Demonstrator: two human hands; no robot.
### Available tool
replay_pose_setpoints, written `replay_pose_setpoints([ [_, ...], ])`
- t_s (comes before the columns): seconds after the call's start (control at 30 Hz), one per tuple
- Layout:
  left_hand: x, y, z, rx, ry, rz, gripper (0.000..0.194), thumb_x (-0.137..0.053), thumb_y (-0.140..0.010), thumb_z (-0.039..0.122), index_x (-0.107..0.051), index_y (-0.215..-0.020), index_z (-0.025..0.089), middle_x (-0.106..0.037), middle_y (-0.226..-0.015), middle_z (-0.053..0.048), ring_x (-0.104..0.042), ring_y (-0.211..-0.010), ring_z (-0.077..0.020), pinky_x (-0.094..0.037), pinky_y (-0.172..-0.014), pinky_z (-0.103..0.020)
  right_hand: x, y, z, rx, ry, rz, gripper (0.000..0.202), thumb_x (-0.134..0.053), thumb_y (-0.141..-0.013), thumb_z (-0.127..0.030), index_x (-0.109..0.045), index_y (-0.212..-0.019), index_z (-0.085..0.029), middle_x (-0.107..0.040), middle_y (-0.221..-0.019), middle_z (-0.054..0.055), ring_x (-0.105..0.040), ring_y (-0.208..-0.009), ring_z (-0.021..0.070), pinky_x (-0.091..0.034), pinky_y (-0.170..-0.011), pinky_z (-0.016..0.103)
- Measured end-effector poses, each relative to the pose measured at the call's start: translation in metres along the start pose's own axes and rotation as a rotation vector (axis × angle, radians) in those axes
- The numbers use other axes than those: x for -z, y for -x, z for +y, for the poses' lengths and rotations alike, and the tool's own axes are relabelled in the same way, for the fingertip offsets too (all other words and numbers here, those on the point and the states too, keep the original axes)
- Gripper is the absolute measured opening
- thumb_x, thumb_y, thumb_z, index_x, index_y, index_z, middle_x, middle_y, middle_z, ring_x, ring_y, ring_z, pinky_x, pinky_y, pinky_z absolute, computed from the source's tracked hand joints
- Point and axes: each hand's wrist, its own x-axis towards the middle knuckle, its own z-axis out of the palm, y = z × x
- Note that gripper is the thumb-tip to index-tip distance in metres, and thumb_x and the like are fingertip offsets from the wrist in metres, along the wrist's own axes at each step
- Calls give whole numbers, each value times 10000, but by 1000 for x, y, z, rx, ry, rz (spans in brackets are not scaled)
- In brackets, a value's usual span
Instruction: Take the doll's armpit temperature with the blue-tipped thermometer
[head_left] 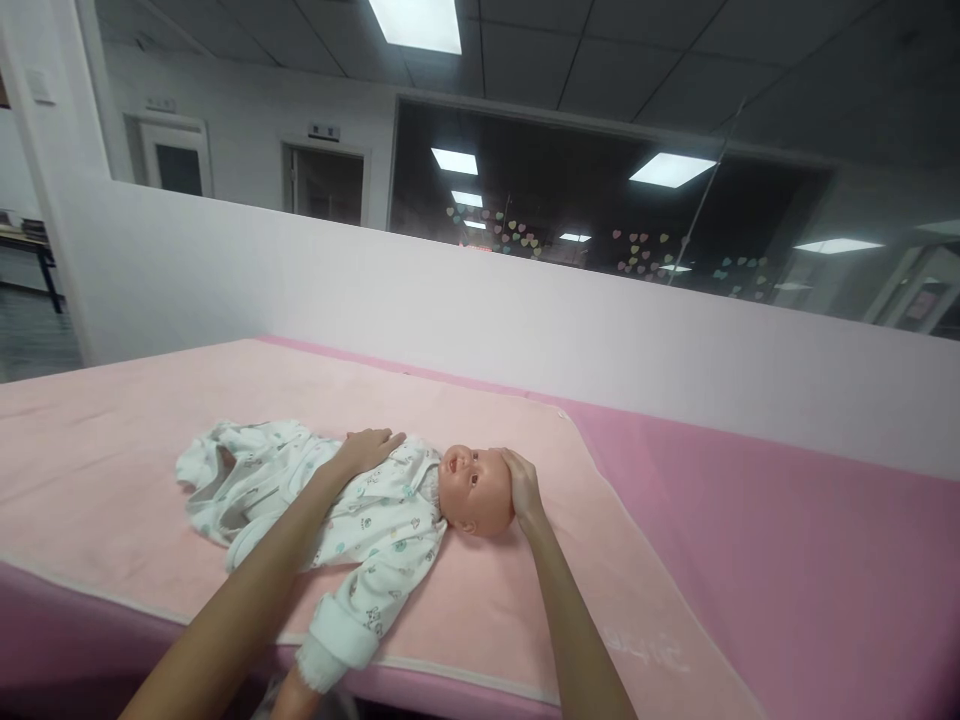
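Observation:
A baby doll (pixel 480 500) lies on its back on a pink pad (pixel 480 600), its head toward the right and its mouth open. It wears a white printed outfit (pixel 375 530) with long sleeves; one sleeved arm (pixel 345 630) reaches past the pad's front edge. My left hand (pixel 370 450) lies flat across the doll's chest and belly, fingers stretched out. Against the top of the head rests my right hand (pixel 525 485), palm curved along the crown without a closed grip. The outfit's legs (pixel 232 480) lie rumpled at the left, hiding the doll's feet.
The pad covers a pink padded surface (pixel 720 530), which shows at the right. Behind it runs a low white wall (pixel 450 300) with a large glass pane (pixel 570 200) above, dotted with heart stickers. A table (pixel 30 240) stands far left.

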Motion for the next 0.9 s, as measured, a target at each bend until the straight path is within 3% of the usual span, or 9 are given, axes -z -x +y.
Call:
replay_pose_setpoints([
  [0.2, -1, -1, -2, -31, 88, 51, 513, -307, -806, 532, -584, -1091, 207, -609, -1179, -80, -525, -1110, -257, -359, -938, -365, 1, -4, 6, 26, 60, 70, 286, -571, -674, -439, -673, -698, -173, -684, -799, 33, -572, -797, 203, -425, -724, 288],
  [0.3, 5, 10, 2, -109, 320, 65, 570, -330, -812, 532, -486, -1245, 196, -517, -1301, -50, -470, -1183, -226, -361, -971, -321, 2, -2, 5, 63, 149, 143, 260, -559, -698, -417, -659, -724, -179, -676, -812, 38, -568, -806, 209, -417, -739, 300],
  [0.4, 14, 27, 7, -283, 615, -19, 557, -379, -812, 528, -486, -1253, 204, -445, -1365, -45, -353, -1283, -237, -337, -1009, -339, 2, 5, -4, 313, 430, 283, 220, -486, -763, -339, -644, -771, -185, -666, -844, 56, -561, -837, 211, -401, -800, 330],
  [0.5, 20, 41, 11, -434, 561, -220, 464, -620, -684, 489, -608, -1087, 260, -402, -1396, -18, -169, -1361, -250, -249, -1068, -363, -5, 16, -21, 646, 723, 343, 198, -439, -798, -235, -629, -778, -184, -656, -807, 70, -549, -832, 205, -348, -902, 378],
  [0.6, 16, 42, 14, -472, 502, -313, 342, -743, -563, 426, -672, -849, 253, -402, -1393, -14, -244, -1333, -258, -244, -1071, -354, -25, 32, -35, 882, 926, 173, 183, -438, -813, -172, -609, -758, -200, -638, -739, 45, -541, -759, 176, -312, -956, 395],
  [0.77, 3, 28, 7, -346, 830, -214, 288, -683, -647, 440, -663, -716, 161, -566, -1210, -106, -498, -1129, -266, -400, -916, -340, -72, 51, -33, 1168, 1159, -344, 188, -449, -770, -123, -628, -736, -168, -638, -915, 87, -522, -933, 220, -294, -984, 442],
  [0.83, 0, 23, 2, -270, 941, -136, 324, -644, -685, 461, -660, -710, 138, -643, -1034, -103, -555, -1009, -252, -413, -865, -339, -88, 50, -29, 1164, 1221, -473, 163, -491, -749, -156, -652, -743, -139, -608, -1055, 123, -470, -1061, 254, -259, -1019, 447],
  [0.9, 0, 21, -2, -194, 985, -39, 345, -621, -700, 477, -659, -714, 135, -664, -860, -66, -568, -903, -227, -407, -833, -332, -100, 43, -29, 1051, 1285, -516, 177, -510, -754, -190, -675, -769, -127, -576, -1135, 141, -431, -1124, 269, -228, -1041, 443],
])
